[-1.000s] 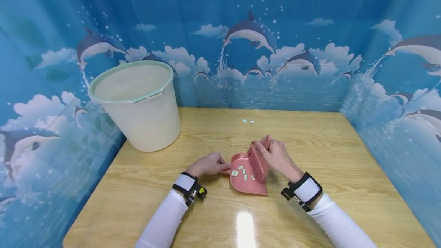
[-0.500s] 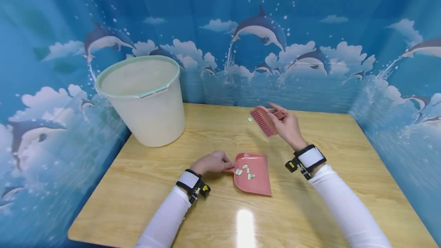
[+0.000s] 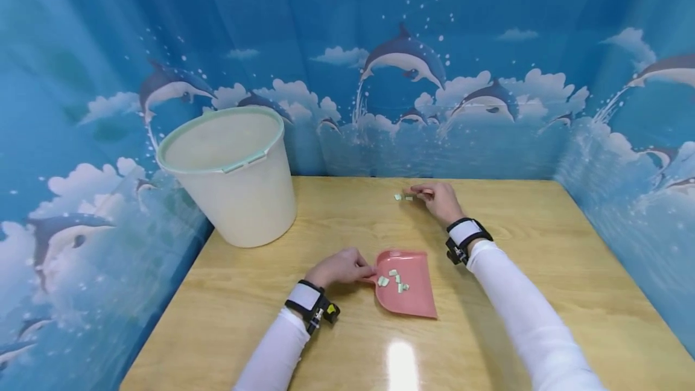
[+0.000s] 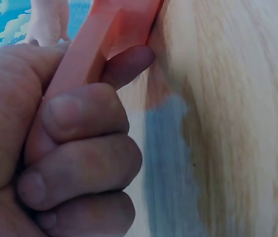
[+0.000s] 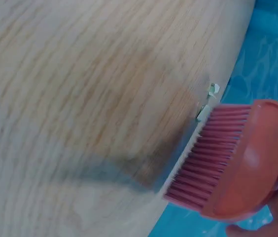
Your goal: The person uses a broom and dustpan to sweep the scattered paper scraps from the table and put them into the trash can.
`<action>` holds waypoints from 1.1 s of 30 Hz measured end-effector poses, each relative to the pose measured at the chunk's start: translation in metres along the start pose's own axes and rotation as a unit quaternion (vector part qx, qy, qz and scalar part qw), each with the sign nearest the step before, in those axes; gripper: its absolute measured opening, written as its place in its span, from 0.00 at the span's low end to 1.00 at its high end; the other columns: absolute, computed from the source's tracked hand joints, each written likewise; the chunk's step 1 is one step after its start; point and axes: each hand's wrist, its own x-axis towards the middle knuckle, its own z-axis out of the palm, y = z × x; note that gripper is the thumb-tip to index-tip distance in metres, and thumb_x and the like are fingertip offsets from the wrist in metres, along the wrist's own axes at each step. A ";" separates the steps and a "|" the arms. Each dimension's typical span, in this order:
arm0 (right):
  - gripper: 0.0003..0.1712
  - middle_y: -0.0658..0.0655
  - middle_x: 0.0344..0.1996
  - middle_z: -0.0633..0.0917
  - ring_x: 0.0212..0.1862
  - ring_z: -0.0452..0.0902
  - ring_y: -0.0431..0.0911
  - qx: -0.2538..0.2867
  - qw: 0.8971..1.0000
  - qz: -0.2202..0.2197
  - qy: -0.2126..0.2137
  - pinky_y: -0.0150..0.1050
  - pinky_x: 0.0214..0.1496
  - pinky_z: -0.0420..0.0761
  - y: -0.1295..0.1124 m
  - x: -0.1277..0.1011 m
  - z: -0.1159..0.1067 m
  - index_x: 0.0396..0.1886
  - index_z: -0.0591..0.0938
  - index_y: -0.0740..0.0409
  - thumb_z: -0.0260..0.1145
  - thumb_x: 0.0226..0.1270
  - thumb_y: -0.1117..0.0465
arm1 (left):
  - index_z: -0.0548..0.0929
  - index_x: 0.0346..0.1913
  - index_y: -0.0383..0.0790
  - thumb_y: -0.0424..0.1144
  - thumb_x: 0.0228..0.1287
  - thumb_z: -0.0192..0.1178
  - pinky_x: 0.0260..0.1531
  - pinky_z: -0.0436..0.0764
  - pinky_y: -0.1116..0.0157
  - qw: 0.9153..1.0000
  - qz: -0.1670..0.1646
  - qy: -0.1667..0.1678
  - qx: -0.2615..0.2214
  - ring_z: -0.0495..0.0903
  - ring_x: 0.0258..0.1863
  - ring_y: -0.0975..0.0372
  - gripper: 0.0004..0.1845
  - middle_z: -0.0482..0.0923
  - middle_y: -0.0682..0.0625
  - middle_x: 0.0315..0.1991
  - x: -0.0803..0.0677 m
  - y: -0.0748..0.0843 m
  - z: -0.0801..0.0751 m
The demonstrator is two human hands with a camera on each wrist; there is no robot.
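A pink dustpan lies on the wooden table with several pale green scraps in it. My left hand grips its handle, fingers wrapped round it in the left wrist view. Near the table's far edge, my right hand holds a small pink brush, mostly hidden behind the fingers in the head view. Two more pale scraps lie on the table just left of that hand. In the right wrist view the bristles are close to one scrap.
A tall white bucket with a light green rim stands at the table's back left. Around the wooden table hangs a blue curtain printed with dolphins, close behind the far edge.
My right hand has lifted the brush off the dustpan and carried it to the scraps at the far edge. The left hand stays on the dustpan handle.
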 end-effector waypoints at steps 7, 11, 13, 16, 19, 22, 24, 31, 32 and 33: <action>0.14 0.66 0.53 0.87 0.60 0.79 0.63 0.024 0.996 0.015 -0.086 0.58 0.61 0.79 0.007 -0.018 -0.019 0.52 0.87 0.63 0.62 0.72 0.73 | 0.89 0.26 0.47 0.53 0.75 0.58 0.18 0.63 0.69 1.000 0.006 -0.003 -0.002 0.66 0.15 0.66 0.22 0.69 0.58 0.14 0.000 -0.002 0.003; 0.12 0.65 0.49 0.88 0.57 0.81 0.63 0.012 0.994 -0.017 -0.105 0.57 0.59 0.80 0.005 -0.020 -0.035 0.48 0.89 0.63 0.64 0.70 0.74 | 0.89 0.26 0.46 0.54 0.75 0.58 0.18 0.64 0.69 1.000 0.016 -0.001 0.004 0.66 0.16 0.66 0.22 0.69 0.58 0.15 0.000 -0.002 -0.004; 0.13 0.65 0.49 0.89 0.56 0.82 0.62 0.010 0.994 -0.030 -0.104 0.57 0.57 0.80 0.002 -0.020 -0.040 0.48 0.89 0.62 0.65 0.70 0.74 | 0.89 0.26 0.45 0.54 0.75 0.58 0.18 0.63 0.69 1.000 0.013 0.001 0.007 0.66 0.16 0.66 0.23 0.70 0.58 0.15 -0.001 -0.003 -0.007; 0.14 0.65 0.49 0.88 0.56 0.82 0.62 0.016 0.995 -0.051 -0.088 0.58 0.58 0.80 -0.004 -0.018 -0.038 0.49 0.89 0.62 0.64 0.69 0.75 | 0.89 0.27 0.44 0.54 0.75 0.58 0.18 0.64 0.69 1.000 0.003 0.003 0.005 0.66 0.15 0.65 0.22 0.69 0.57 0.15 -0.001 -0.003 -0.011; 0.14 0.64 0.49 0.88 0.57 0.83 0.61 0.034 0.995 -0.057 -0.073 0.57 0.58 0.80 -0.010 -0.017 -0.030 0.50 0.89 0.61 0.64 0.70 0.75 | 0.89 0.26 0.43 0.54 0.75 0.58 0.18 0.64 0.69 1.000 0.004 0.001 0.004 0.66 0.15 0.65 0.23 0.69 0.57 0.14 0.000 -0.002 -0.013; 0.14 0.64 0.50 0.88 0.57 0.83 0.60 0.050 0.995 -0.054 -0.073 0.56 0.58 0.81 -0.012 -0.018 -0.020 0.51 0.88 0.60 0.64 0.71 0.74 | 0.89 0.26 0.43 0.53 0.75 0.58 0.18 0.63 0.69 1.000 0.010 -0.002 0.006 0.65 0.15 0.66 0.23 0.68 0.58 0.14 0.001 -0.002 -0.011; 0.14 0.63 0.49 0.89 0.57 0.83 0.59 0.053 0.994 -0.057 -0.076 0.55 0.58 0.81 -0.013 -0.018 -0.014 0.50 0.89 0.60 0.64 0.71 0.74 | 0.88 0.25 0.43 0.54 0.75 0.58 0.17 0.63 0.69 1.000 0.013 -0.001 0.009 0.65 0.15 0.66 0.24 0.67 0.58 0.14 0.003 -0.002 -0.009; 0.13 0.64 0.48 0.89 0.57 0.83 0.61 0.060 0.989 -0.052 -0.123 0.57 0.60 0.79 -0.006 -0.026 -0.019 0.48 0.89 0.62 0.66 0.69 0.75 | 0.89 0.25 0.43 0.53 0.75 0.58 0.17 0.62 0.69 1.000 0.008 0.003 -0.007 0.65 0.14 0.66 0.23 0.67 0.58 0.13 0.002 -0.004 -0.004; 0.13 0.64 0.49 0.89 0.57 0.82 0.62 0.062 0.988 -0.044 -0.132 0.58 0.61 0.79 -0.004 -0.028 -0.024 0.49 0.89 0.62 0.65 0.69 0.74 | 0.89 0.26 0.43 0.53 0.75 0.58 0.17 0.63 0.68 1.000 0.007 0.002 -0.008 0.65 0.14 0.65 0.23 0.68 0.58 0.13 0.002 -0.004 -0.003; 0.13 0.64 0.49 0.88 0.58 0.82 0.62 0.066 0.987 -0.034 -0.142 0.58 0.61 0.78 -0.002 -0.031 -0.030 0.49 0.89 0.61 0.65 0.70 0.74 | 0.89 0.26 0.43 0.53 0.75 0.58 0.17 0.63 0.68 1.000 0.005 0.001 -0.008 0.65 0.14 0.65 0.23 0.68 0.58 0.13 0.001 -0.004 -0.003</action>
